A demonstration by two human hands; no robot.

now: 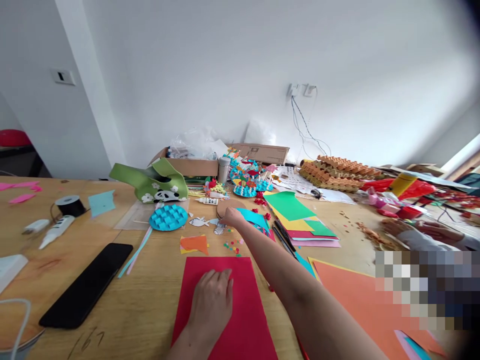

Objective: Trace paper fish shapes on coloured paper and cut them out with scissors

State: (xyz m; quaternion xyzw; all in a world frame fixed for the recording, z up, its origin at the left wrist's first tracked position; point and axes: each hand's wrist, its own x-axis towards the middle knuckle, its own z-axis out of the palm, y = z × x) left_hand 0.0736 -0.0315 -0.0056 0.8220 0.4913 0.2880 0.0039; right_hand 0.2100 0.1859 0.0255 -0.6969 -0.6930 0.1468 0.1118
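Note:
My left hand (212, 300) lies palm down on a sheet of red paper (247, 320), its fingers stretched out and slightly bent. My right arm reaches forward across the table. At its end, my right hand (231, 218) has its fingers drawn together beside a round brown cardboard piece (234, 204); what they hold, if anything, is hidden. Just left of and below these fingers lie small fish cutouts, one a white paper fish (198, 221). Small coloured paper dots (233, 247) are scattered nearer to me, and an orange paper scrap (194, 244) lies beside them.
A blue woven paper disc (168, 217), green panda bag (161, 187) and black phone (88, 285) are on the left. Coloured paper sheets (292, 207), dark pens (284, 236) and orange paper (348, 295) lie right. Another person's hands (397, 230) work at the far right.

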